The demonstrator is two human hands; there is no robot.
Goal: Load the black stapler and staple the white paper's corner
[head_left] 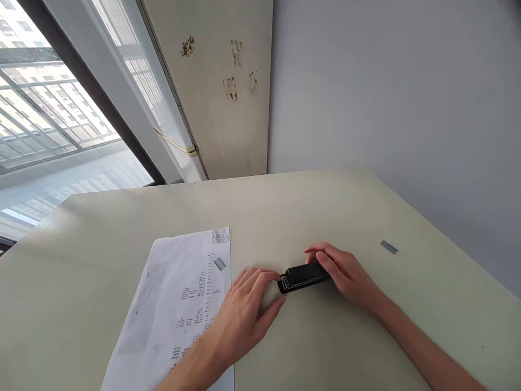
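A black stapler [304, 276] lies lengthwise between my two hands, low over the table. My right hand [344, 271] is closed around its right end, with the thumb on the near side and the fingers behind. At the other end, my left hand [248, 307] has its index fingertip and thumb on either side of the stapler's tip. Under my left wrist is a printed sheet of paper [163, 282]. A short grey strip of staples [219, 264] rests on the sheet's upper right part.
Another grey strip [389, 247], like staples, lies on the pale table [285, 212] to the right. Beyond the table stand a grey wall [386, 98] and a cream panel [228, 130] with brown marks. A window [52, 108] is at the left.
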